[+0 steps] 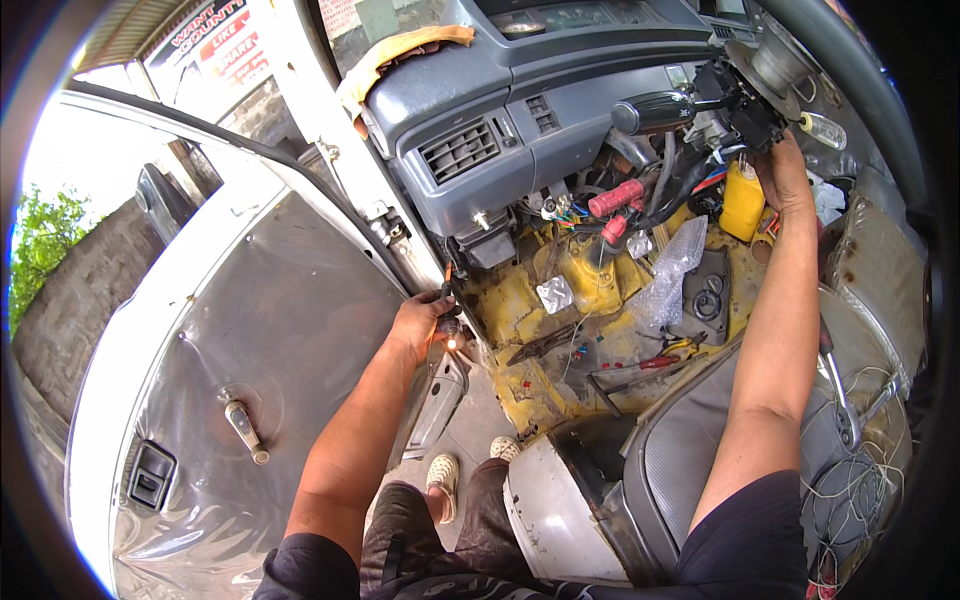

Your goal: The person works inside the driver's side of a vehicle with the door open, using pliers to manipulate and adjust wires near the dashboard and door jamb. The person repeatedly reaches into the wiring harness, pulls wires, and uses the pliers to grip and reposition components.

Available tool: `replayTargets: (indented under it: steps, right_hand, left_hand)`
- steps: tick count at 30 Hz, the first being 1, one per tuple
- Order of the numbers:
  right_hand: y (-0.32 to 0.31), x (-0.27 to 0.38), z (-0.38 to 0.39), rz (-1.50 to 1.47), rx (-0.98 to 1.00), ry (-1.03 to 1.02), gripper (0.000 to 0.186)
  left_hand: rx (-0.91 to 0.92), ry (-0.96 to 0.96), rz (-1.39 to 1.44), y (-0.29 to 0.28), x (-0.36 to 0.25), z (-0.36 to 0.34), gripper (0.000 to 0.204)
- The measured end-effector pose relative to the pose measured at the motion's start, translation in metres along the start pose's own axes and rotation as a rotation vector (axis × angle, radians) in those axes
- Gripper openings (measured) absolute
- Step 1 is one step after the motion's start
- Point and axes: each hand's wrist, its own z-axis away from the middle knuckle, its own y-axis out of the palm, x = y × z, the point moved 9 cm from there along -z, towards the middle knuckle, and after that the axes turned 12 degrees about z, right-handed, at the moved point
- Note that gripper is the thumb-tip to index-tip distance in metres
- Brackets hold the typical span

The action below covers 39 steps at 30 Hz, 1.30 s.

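Observation:
My left hand (422, 325) is closed around a small lit bulb (452, 343) in a dark holder, beside the door opening's edge. An orange-tipped dark lead rises from those fingers toward the dashboard's lower left corner. On the right, my right hand (784, 178) reaches up to the underside of the exposed steering column switch (745, 112). Its fingers are mostly hidden behind the switch and wires. A black stalk lever (650, 112) juts left from the switch. Just below, a yellow plastic bottle (741, 200) stands next to my right wrist.
Loose wires and red-wrapped parts (615, 200) hang below the grey dashboard (450, 100). Bubble wrap (678, 265), pliers (690, 347) and scraps lie on the worn yellow floor. The open door (250, 340) stands left; a ratchet (845, 415) rests on the seat (690, 440).

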Motion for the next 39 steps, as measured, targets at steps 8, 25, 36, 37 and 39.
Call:
replayTargets:
  steps: [8, 25, 36, 37, 39]
  right_hand:
    - [0.006, 0.003, -0.002, -0.032, -0.053, -0.017, 0.031]
    - [0.010, 0.001, -0.004, -0.005, 0.016, -0.018, 0.031]
    - [0.012, 0.003, -0.003, -0.006, 0.008, -0.004, 0.033]
    - [0.012, 0.003, -0.003, 0.002, 0.002, -0.004, 0.034]
    - [0.012, 0.004, -0.002, 0.002, -0.004, -0.001, 0.034]
  left_hand:
    - [0.011, -0.002, 0.002, -0.001, 0.001, -0.003, 0.026]
    - [0.034, -0.001, 0.003, -0.001, 0.005, -0.005, 0.026]
    - [-0.001, -0.004, -0.001, -0.002, 0.004, -0.002, 0.025]
    - [0.008, 0.002, -0.006, 0.000, 0.003, -0.001, 0.025]
    - [-0.010, 0.002, -0.029, 0.000, 0.003, 0.001, 0.024]
